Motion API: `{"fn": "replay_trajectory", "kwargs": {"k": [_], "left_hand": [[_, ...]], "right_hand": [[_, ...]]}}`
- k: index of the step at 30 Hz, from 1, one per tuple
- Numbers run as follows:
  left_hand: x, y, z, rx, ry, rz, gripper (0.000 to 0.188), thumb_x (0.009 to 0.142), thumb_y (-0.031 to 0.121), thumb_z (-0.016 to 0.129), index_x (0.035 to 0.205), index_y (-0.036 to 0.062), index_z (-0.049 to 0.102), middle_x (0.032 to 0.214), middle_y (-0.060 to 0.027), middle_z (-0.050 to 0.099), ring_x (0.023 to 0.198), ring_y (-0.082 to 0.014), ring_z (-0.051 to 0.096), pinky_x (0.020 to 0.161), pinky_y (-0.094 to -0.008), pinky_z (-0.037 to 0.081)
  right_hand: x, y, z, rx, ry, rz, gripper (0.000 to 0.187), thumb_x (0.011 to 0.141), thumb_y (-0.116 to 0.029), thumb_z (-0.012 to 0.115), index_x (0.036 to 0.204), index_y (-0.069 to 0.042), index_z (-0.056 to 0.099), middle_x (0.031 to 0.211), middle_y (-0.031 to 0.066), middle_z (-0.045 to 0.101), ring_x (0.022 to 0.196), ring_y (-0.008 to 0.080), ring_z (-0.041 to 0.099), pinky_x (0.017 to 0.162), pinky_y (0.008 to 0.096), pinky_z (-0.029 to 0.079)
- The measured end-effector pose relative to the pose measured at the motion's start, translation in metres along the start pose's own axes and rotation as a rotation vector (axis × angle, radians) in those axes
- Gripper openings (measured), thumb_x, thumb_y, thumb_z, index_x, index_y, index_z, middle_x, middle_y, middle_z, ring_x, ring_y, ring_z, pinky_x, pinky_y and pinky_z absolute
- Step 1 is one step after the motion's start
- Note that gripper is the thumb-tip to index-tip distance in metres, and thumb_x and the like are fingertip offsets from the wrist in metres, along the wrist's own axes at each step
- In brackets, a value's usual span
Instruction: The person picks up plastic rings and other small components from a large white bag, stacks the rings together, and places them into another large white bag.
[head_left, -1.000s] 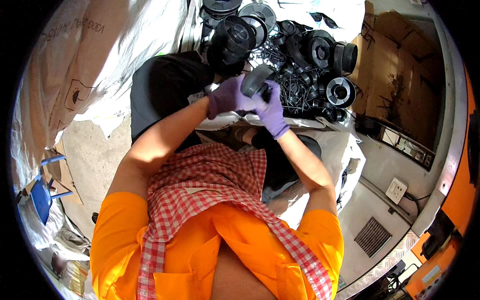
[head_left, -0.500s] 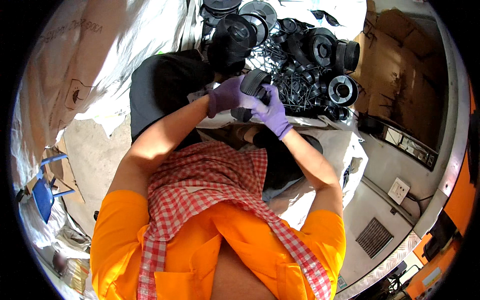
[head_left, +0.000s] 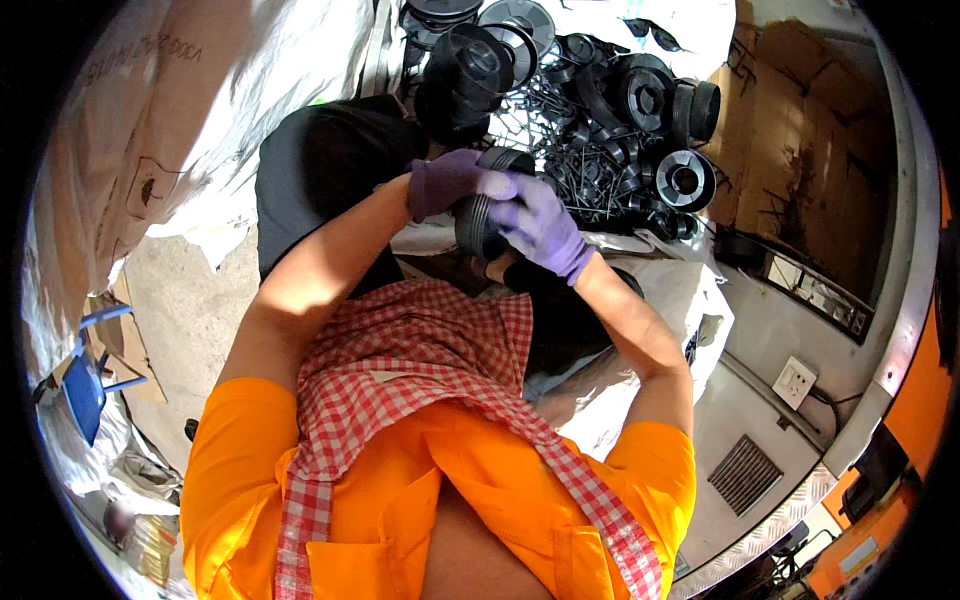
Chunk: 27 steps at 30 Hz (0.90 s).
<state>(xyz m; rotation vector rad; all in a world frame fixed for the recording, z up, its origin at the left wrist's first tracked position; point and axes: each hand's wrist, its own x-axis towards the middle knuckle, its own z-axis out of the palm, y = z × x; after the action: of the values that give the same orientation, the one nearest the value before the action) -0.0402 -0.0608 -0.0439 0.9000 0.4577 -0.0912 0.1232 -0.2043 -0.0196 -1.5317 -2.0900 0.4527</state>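
Both my hands wear purple gloves and meet around a black, round, ribbed plastic part (head_left: 478, 228) above my lap. My left hand (head_left: 452, 185) is closed on it from the left, thumb across its middle. My right hand (head_left: 545, 230) has its fingers bent over the right side, touching the left thumb. Ribbed black plastic shows both above and below the hands; whether it is one piece or two is hidden. Just beyond lies a heap of black plastic parts (head_left: 590, 175), with thin sticks and rings. Black flanged round parts (head_left: 470, 60) are stacked behind my left hand.
A grey ring-shaped part (head_left: 686, 180) rests at the heap's right edge. Brown cardboard (head_left: 800, 130) stands farther right, beside a pale metal panel with a socket (head_left: 795, 382). White sacking (head_left: 200, 120) hangs at the left. A blue stool (head_left: 85, 395) is at the lower left.
The ribbed part has turned and come slightly lower and left, showing more of its side below the hands. My right hand has shifted from its upper right edge to over its lower right side.
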Motion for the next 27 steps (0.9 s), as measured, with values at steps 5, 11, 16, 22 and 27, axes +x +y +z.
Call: {"fn": "replay_trajectory", "kwargs": {"k": [5, 11, 16, 22, 27], "left_hand": [[-0.01, 0.015, 0.037, 0.591, 0.199, 0.278, 0.074, 0.07, 0.016, 0.076, 0.133, 0.0017, 0.041, 0.113, -0.0131, 0.061, 0.098, -0.0183, 0.06, 0.085, -0.0333, 0.048], [0.002, -0.01, 0.027, 0.559, 0.368, 0.483, 0.077, 0.071, 0.014, 0.075, 0.136, 0.0036, 0.037, 0.116, -0.0131, 0.06, 0.103, -0.0192, 0.059, 0.09, -0.035, 0.047], [0.002, -0.005, 0.021, 0.191, 0.291, 0.271, 0.061, 0.068, 0.018, 0.073, 0.122, 0.0026, 0.05, 0.103, -0.0123, 0.063, 0.093, -0.021, 0.06, 0.083, -0.0342, 0.047], [0.003, -0.005, 0.033, 0.353, 0.429, 0.429, 0.069, 0.065, 0.019, 0.075, 0.125, 0.0026, 0.047, 0.108, -0.0141, 0.06, 0.097, -0.0236, 0.059, 0.087, -0.0331, 0.046], [-0.011, 0.011, 0.042, 0.475, 0.394, 0.427, 0.076, 0.067, 0.016, 0.075, 0.134, 0.0035, 0.04, 0.115, -0.0156, 0.058, 0.104, -0.0235, 0.058, 0.09, -0.0335, 0.046]], "right_hand": [[-0.005, 0.017, 0.031, 1.154, 0.234, 1.037, 0.059, 0.087, -0.05, 0.058, 0.128, -0.009, 0.047, 0.113, 0.0115, 0.06, 0.097, 0.0221, 0.062, 0.082, 0.0327, 0.052], [-0.005, 0.035, 0.034, 0.823, 0.01, 0.65, 0.071, 0.078, -0.055, 0.06, 0.133, -0.012, 0.042, 0.122, 0.0228, 0.05, 0.095, 0.0337, 0.06, 0.071, 0.0396, 0.054], [0.002, 0.028, -0.002, -0.173, -0.067, 0.185, 0.083, 0.067, -0.041, 0.077, 0.133, -0.01, 0.037, 0.12, 0.0222, 0.053, 0.101, 0.0393, 0.058, 0.079, 0.0457, 0.051], [-0.004, 0.018, 0.041, 0.236, 0.199, 0.664, 0.084, 0.067, -0.055, 0.074, 0.125, -0.006, 0.037, 0.106, 0.0227, 0.059, 0.093, 0.0408, 0.062, 0.079, 0.0436, 0.05], [-0.004, 0.016, 0.054, 0.38, 0.363, 0.678, 0.073, 0.075, -0.046, 0.073, 0.124, -0.005, 0.038, 0.11, 0.022, 0.056, 0.097, 0.0386, 0.06, 0.085, 0.0409, 0.048]]}}
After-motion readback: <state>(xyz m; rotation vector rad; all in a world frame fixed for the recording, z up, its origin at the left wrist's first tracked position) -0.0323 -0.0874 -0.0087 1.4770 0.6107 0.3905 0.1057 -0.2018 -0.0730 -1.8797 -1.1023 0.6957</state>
